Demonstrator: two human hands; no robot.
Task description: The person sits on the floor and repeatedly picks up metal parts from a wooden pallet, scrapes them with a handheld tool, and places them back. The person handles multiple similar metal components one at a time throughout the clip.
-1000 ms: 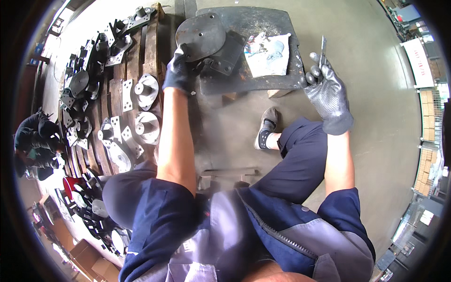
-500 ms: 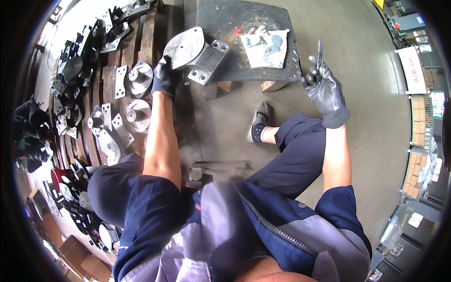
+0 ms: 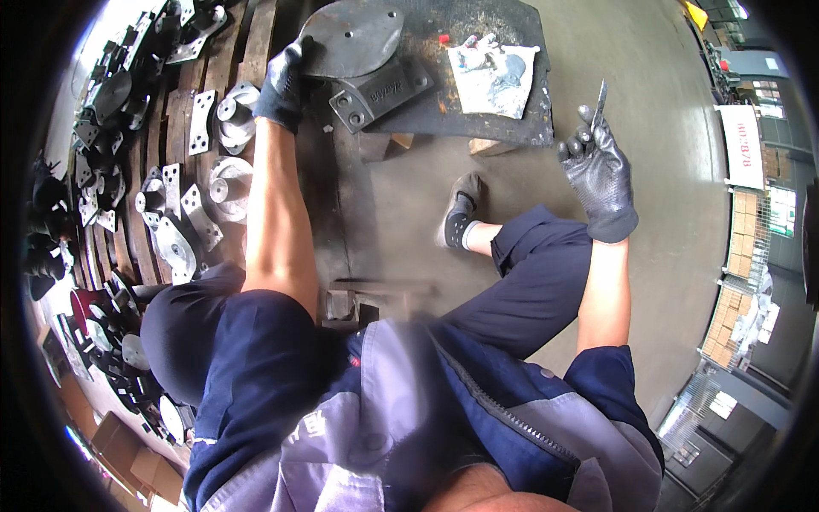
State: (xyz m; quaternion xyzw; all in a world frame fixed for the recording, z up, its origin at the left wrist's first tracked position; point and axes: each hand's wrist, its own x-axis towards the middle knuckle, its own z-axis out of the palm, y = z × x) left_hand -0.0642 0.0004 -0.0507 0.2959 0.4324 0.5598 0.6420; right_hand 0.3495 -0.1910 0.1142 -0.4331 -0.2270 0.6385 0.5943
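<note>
My left hand [image 3: 284, 85], in a dark glove, grips the edge of a heavy grey metal casting [image 3: 363, 55] with a round disc top and a bolted base. The casting lies tilted on a dark steel plate [image 3: 503, 119] raised on wooden blocks. My right hand [image 3: 597, 171], also gloved, is raised to the right of the plate and pinches a thin metal tool [image 3: 601, 96] that points upward. A stained white cloth [image 3: 495, 72] with small bits on it lies on the plate between the casting and my right hand.
Several similar metal castings and flat brackets [image 3: 192, 196] lie in rows on wooden pallets at the left. My foot in a grey shoe [image 3: 461, 209] rests on the concrete floor under the plate. Stacked cardboard boxes [image 3: 738, 282] and wire racks stand at far right.
My left hand has tipped the casting over, so its round disc now faces up at the plate's left. My right hand stays raised with the thin tool.
</note>
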